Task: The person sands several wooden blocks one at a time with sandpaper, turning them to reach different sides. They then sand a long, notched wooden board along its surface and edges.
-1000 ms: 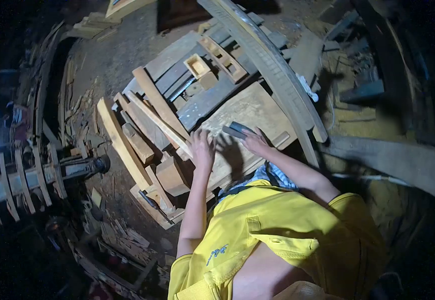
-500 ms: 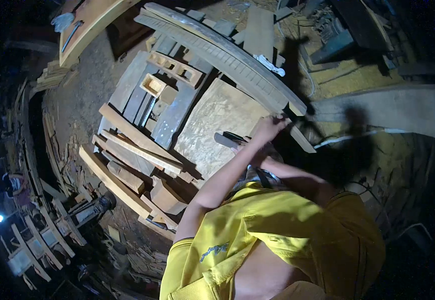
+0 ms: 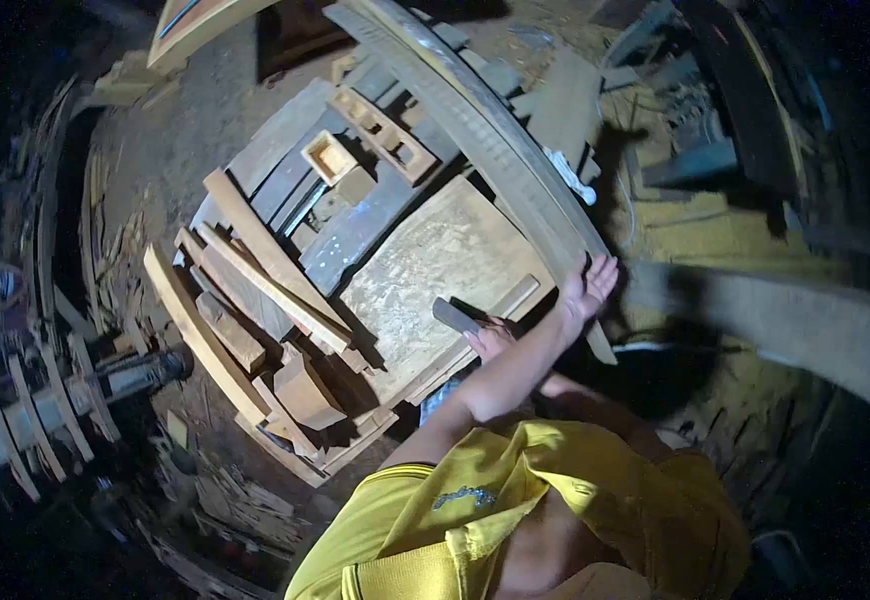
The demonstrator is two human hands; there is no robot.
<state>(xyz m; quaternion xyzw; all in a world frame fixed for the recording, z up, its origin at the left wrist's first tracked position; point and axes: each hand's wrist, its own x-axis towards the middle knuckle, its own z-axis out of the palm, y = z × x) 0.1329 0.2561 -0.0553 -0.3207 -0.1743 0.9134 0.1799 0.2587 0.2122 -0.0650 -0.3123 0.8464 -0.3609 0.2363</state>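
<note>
My left arm crosses over to the right, and my left hand (image 3: pixel 590 287) is open, palm up with fingers spread, at the near end of the long curved wooden beam (image 3: pixel 495 140). Beneath that arm, my right hand (image 3: pixel 495 342) is closed around a dark, flat piece with a blunt end (image 3: pixel 454 316); I cannot tell its kind. It is held over the near part of a pale, worn wooden board (image 3: pixel 425 250). A narrow wooden strip (image 3: pixel 515 297) lies along the board's right edge, just beyond the right hand.
Wooden strips and blocks (image 3: pixel 255 290) crowd the bench's left side. Farther back sit a small open wooden box (image 3: pixel 331 158) and a slotted wooden piece (image 3: pixel 383 135). A wide plank (image 3: pixel 765 320) lies at the right, near a white cord (image 3: pixel 645 347). Wood scraps litter the floor.
My left hand has opened and turned palm up at the beam's end. My right hand still holds the dark piece. The whole view has shifted and turned slightly.
</note>
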